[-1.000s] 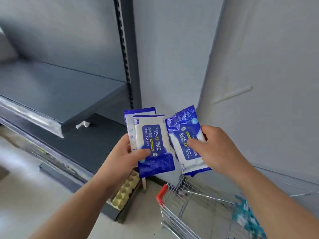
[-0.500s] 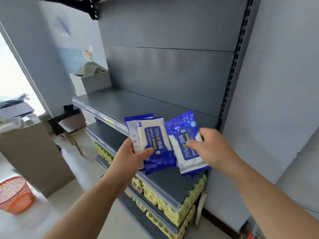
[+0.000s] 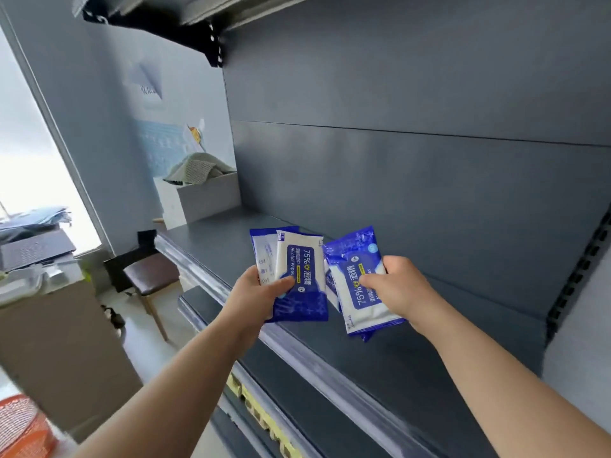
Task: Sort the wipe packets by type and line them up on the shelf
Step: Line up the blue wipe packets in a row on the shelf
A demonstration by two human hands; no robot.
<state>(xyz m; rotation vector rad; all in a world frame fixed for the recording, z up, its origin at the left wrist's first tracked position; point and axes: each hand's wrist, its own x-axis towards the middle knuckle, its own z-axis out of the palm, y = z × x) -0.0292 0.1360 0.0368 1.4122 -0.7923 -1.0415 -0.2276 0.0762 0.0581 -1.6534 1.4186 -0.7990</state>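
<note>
Above the dark grey shelf [image 3: 380, 355], the left hand [image 3: 251, 297] grips the left-hand packets [image 3: 299, 272], two blue-and-white alcohol wipe packs fanned upright, thumb across the front one. At its three o'clock, the right hand [image 3: 401, 287] pinches the right-hand packets [image 3: 355, 282], at least two stacked, tops leaning toward eleven o'clock, just beside the other bunch. At the hands' ten o'clock a white box [image 3: 205, 200] holding grey cloth sits at the shelf's far end. A brown stool [image 3: 150, 276] stands at nine o'clock, an orange basket [image 3: 20, 428] at eight.

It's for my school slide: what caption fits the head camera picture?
Left hand and right hand each hold blue alcohol wipe packets over a grey shelf.
</note>
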